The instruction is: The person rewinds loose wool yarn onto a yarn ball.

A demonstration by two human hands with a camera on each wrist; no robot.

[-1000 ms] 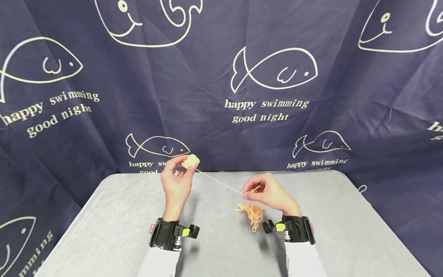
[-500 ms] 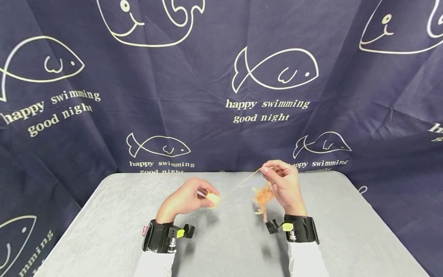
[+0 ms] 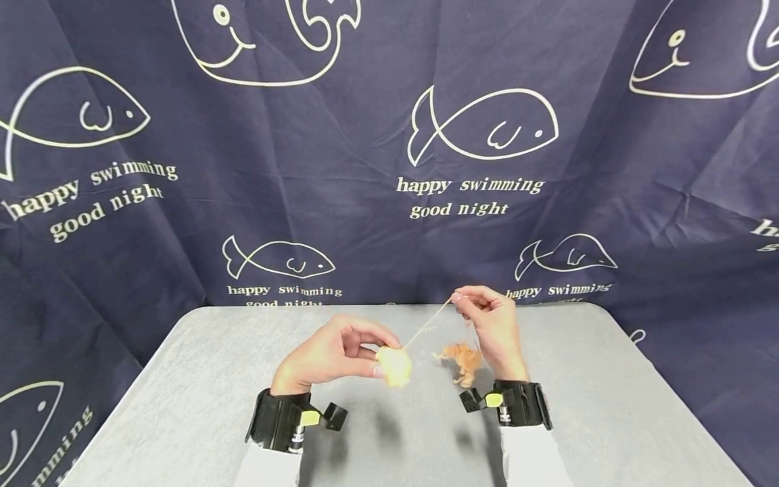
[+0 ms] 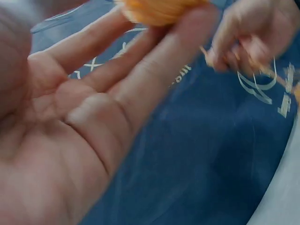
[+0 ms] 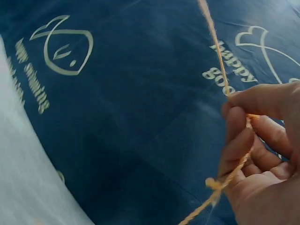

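My left hand [image 3: 337, 353] pinches a small pale-yellow ball of yarn [image 3: 397, 368] between thumb and fingers, above the table. In the left wrist view the wound yarn ball [image 4: 161, 9] looks orange and sits at the fingertips, cut off by the top edge. A taut strand of yarn [image 3: 428, 323] runs up from the ball to my right hand [image 3: 494, 328], whose thumb and forefinger pinch it. From that hand the yarn tail [image 5: 236, 171] trails down across the palm in the right wrist view. Beside the right wrist is a loose orange yarn tangle [image 3: 465, 362].
The grey table [image 3: 213, 379] spreads under both hands. Behind it hangs a dark blue curtain [image 3: 365, 223] printed with white fish and lettering. Black camera straps [image 3: 276, 421] circle both wrists.
My left hand has come down and right with the yarn ball, its wrist turning. My right hand has risen, moving slightly right overall, still pinching the strand; the tangle has shifted right.
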